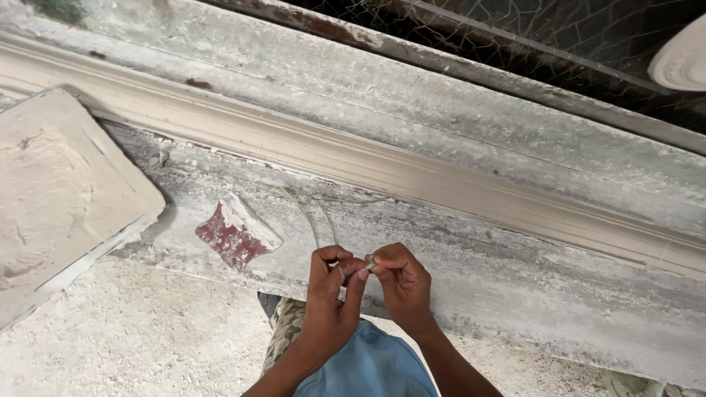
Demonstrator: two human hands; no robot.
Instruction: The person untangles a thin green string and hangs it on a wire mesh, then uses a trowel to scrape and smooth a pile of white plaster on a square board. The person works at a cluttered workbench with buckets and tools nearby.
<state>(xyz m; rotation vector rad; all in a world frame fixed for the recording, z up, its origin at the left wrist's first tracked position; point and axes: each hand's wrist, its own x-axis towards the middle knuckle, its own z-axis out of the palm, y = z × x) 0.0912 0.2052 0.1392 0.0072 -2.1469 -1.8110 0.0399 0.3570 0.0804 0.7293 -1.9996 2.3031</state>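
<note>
- Nearest to me are my lap, with blue cloth (371, 367) and a patterned fabric (283, 327) just left of it, and the pale gritty floor (147, 338) on both sides.
- My left hand (331, 294) and right hand (401, 283) meet fingertip to fingertip just above my lap, over the near edge of the bench (515, 294).
- Both are pinched shut on a small wad of fibre (370, 264), held between thumbs and forefingers. It is pale greenish-grey and tiny, mostly hidden by my fingers; I cannot tell its exact shape.
- Thin pale strands (316, 213) run up from my hands, curving away across the bench surface towards the moulding. They look wiry and light against the grey.
- To the left of my hands, close by, lies a flat scraper (237, 234) with a dark red face smeared with white plaster.
- Further left sits a flat tray (129, 195) heaped with wet beige plaster (44, 198).
- Beyond my hands, a long beige plaster moulding (412, 173) runs diagonally across the dusty bench.
- Farthest off is a rusty rail (441, 62) with wire netting (559, 37) behind it, and a white plaster piece (680, 62) at the far right.
</note>
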